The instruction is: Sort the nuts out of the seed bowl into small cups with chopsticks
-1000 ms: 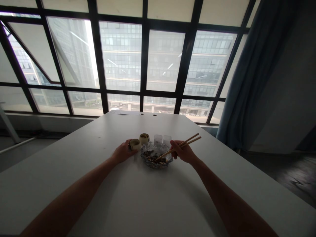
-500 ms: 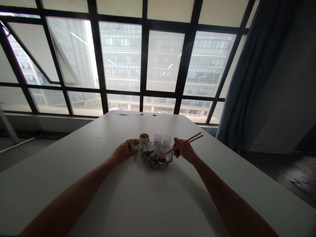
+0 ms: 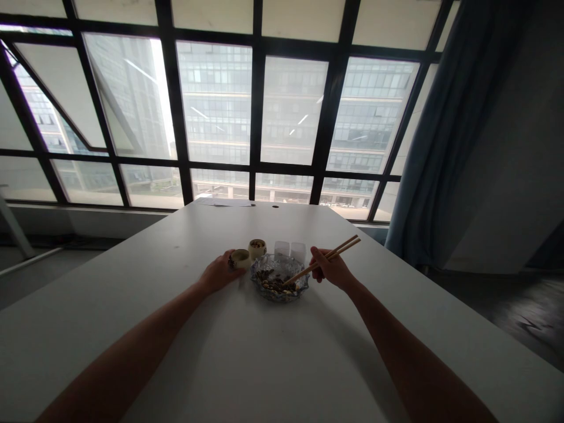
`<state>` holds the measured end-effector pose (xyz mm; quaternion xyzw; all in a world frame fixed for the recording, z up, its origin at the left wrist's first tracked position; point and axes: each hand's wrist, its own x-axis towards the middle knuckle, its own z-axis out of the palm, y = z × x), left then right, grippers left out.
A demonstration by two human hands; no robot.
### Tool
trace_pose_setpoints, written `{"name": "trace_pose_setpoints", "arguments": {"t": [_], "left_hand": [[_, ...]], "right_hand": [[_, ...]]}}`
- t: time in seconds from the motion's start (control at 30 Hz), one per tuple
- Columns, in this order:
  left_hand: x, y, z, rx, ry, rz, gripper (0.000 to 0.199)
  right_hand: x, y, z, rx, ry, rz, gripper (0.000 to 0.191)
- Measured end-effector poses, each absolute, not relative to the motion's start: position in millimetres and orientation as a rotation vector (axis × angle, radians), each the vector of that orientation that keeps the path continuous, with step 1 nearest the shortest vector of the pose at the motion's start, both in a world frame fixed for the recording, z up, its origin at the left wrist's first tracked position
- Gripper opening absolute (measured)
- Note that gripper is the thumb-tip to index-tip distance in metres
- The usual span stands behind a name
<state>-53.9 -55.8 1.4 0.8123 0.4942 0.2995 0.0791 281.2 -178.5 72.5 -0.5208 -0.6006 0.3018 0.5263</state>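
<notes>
My left hand (image 3: 220, 271) is wrapped round a small pale cup (image 3: 241, 259) with a dark pattern on its side, just left of the glass bowl. Wooden chopsticks (image 3: 341, 247) are held in my right hand (image 3: 328, 267), at the bowl's right side, and their tips reach down among the contents. The clear scalloped bowl (image 3: 280, 296) holds dark and pale pieces that look like seeds and nuts. Behind the held cup stands a second pale cup (image 3: 257, 248) with small brown pieces in it. Two translucent cups (image 3: 282, 249) (image 3: 298, 251) stand side by side behind the bowl.
The white table (image 3: 264, 364) stretches away to a row of dark-framed windows. Sheets of paper (image 3: 224, 202) and two small dark round spots lie at its far end. A blue curtain (image 3: 434, 147) hangs beyond the table on the right.
The chopstick tips have shifted slightly to the right inside the bowl. My left hand and the cup in it have hardly moved.
</notes>
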Motion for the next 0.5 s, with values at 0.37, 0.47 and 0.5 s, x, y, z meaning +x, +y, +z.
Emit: {"name": "trace_pose_setpoints", "arguments": {"t": [0.37,0.47,0.5], "left_hand": [[-55.8,-52.9,-1.0,2.423,1.463,0.884,0.076],[-56.2,-52.2,-1.7,2.424,1.462,0.890,0.076],[-56.2,-52.1,-1.8,2.425,1.463,0.892,0.077]], "right_hand": [[283.1,-175.8,72.3,-1.244,-1.406,0.692,0.067],[282.0,-175.2,70.2,-1.260,-1.474,0.748,0.068],[281.4,-175.3,69.8,-1.256,-1.496,0.763,0.068]]}}
